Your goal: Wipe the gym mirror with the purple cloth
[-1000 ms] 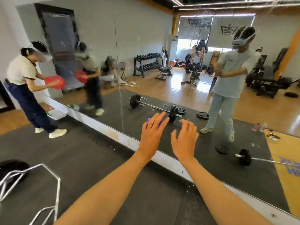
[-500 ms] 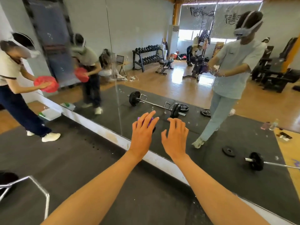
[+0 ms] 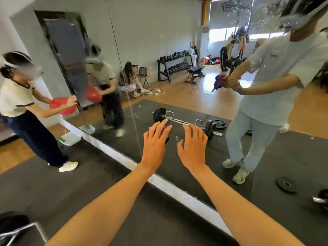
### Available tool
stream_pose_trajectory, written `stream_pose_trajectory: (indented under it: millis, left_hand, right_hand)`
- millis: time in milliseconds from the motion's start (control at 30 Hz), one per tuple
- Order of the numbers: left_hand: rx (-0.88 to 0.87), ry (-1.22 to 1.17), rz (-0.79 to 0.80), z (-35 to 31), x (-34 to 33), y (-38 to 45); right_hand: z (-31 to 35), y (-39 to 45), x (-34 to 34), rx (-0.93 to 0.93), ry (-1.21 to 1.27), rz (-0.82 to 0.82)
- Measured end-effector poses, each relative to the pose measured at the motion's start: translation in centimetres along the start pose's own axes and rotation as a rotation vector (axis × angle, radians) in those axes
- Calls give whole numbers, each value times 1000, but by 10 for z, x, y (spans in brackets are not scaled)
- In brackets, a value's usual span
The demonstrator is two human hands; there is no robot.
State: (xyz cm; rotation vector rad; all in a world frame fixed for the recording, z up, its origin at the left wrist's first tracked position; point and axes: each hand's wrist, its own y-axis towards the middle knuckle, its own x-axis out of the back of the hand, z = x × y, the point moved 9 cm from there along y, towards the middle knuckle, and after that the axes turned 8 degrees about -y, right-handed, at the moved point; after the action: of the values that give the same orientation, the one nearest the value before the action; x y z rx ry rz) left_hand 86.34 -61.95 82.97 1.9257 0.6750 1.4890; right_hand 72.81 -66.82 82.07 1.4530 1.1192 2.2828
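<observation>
Seen from a head-worn camera looking forward and down, two bare forearms reach toward a large gym mirror (image 3: 177,77) that fills the wall ahead. The left hand (image 3: 155,144) lies flat with straight, spread fingers, pressing a purple cloth (image 3: 160,131) toward the glass; only small bright purple edges of the cloth show past the fingers (most of it is hidden under the palm). The right hand (image 3: 193,148) is just beside the left, fingers straight and slightly spread, holding nothing; whether it touches the glass cannot be told. The two hands sit near each other but do not touch. White droplets or streaks speckle the upper right of the mirror. In the reflection, the wearer appears in a pale shirt and light trousers, with the bunched purple cloth at the hands. To the left, another person (image 3: 19,103) in a white top and dark trousers holds a red cloth (image 3: 62,105) toward the mirror.
</observation>
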Motion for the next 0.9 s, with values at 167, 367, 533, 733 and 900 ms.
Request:
stream_pose_trajectory:
  millis: [167,367,533,733,900]
  left_hand:
    - [6,-37,-32,36,-19,41]
    - [-19,-114,-57,101,-43,105]
    - [-106,-167,-78,167,-64,159]
    - [-157,-239,-97,258,-75,225]
    - [-205,-294,-113,314,-68,267]
  right_hand:
    - [9,46,-36,4,-14,-1]
    - [37,114,-76,30,-53,-38]
    - [68,172,-123,14,-152,-64]
    - [116,240,-160,-117,-159,-195]
    - [160,294,-179,-129,-123,-258]
